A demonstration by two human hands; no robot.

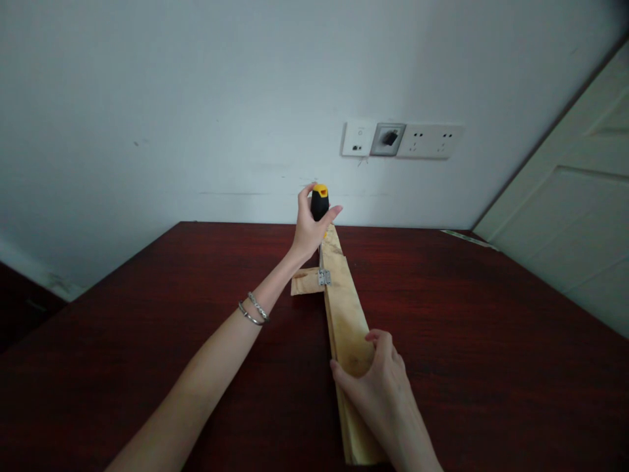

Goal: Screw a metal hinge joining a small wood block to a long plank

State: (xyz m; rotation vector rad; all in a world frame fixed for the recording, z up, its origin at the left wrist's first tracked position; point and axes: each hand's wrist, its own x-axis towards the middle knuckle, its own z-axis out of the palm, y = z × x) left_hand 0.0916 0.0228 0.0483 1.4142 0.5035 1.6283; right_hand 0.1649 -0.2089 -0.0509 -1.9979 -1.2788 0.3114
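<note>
My left hand (310, 226) is closed round the black-and-yellow handle of a screwdriver (320, 203). The handle points up and the shaft runs down to a small metal hinge (324, 277). That hinge spans a long pale wooden board (346, 288) and a short wooden piece (305, 282) jutting out to the left. Whether the tip sits in a screw is too small to tell. Lower down, my right hand (381, 373) grips the near part of the long board, thumb on its left edge and fingers on its right.
Both boards lie on a dark red wooden table (236, 341) whose far edge meets a white wall (221, 98). Wall sockets (429, 142) and a black plug (390, 137) are above it. A pale panelled door (580, 196) stands at the right, near a thin strip (469, 239).
</note>
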